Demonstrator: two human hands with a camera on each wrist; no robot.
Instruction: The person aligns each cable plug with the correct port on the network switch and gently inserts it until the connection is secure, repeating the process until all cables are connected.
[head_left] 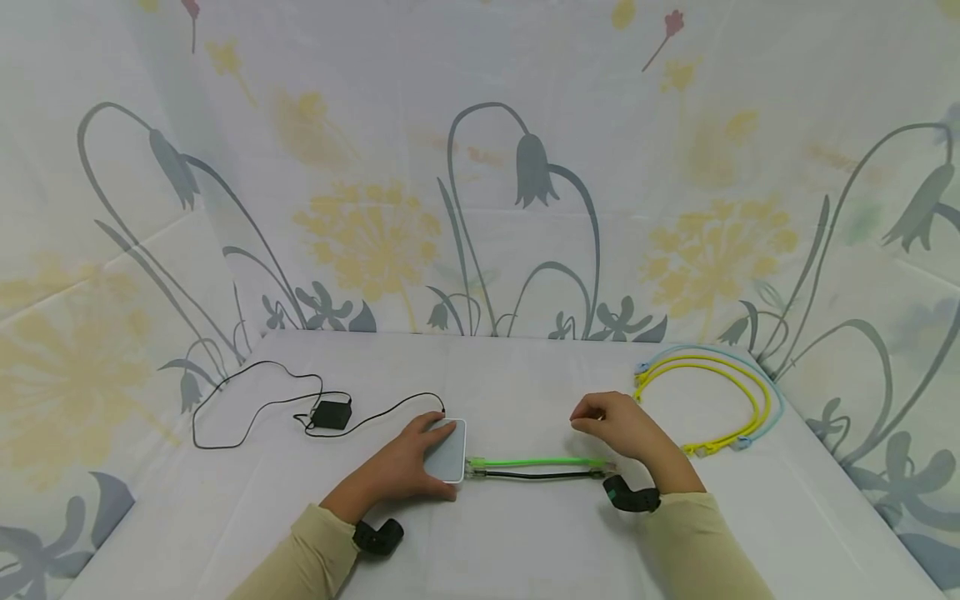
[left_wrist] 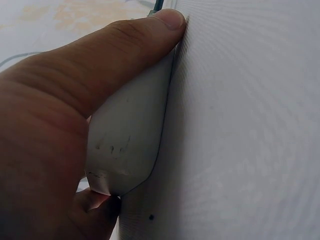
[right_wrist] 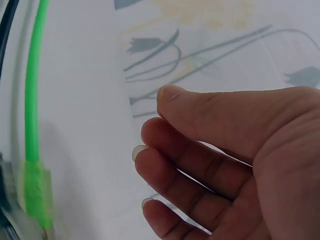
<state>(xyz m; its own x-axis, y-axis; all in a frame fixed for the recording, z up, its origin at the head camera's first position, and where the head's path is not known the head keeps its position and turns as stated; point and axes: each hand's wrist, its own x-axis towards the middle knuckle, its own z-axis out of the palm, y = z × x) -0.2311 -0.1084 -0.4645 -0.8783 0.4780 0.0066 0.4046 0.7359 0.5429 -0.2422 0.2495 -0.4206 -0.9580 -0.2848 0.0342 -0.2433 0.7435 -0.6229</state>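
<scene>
My left hand (head_left: 401, 467) grips a small white network switch (head_left: 448, 454), thumb along its near side and fingers over the far side. In the left wrist view the thumb lies against the scuffed edge of the switch (left_wrist: 132, 132). A short green network cable (head_left: 536, 462) and a black one (head_left: 536, 476) run side by side from its right side, their far ends with clear plugs lying on the table. Above and to the right of those ends hovers my right hand (head_left: 618, 425), fingers loosely curled and holding nothing; the green cable (right_wrist: 32, 100) lies apart from it.
A black power adapter (head_left: 332, 414) lies at the left; its thin black cord (head_left: 258, 408) loops over the table and reaches the back of the switch. At the right lie coiled yellow cables (head_left: 738, 379) and a light blue cable (head_left: 780, 408). Flower-patterned cloth (head_left: 480, 250) hangs around the table.
</scene>
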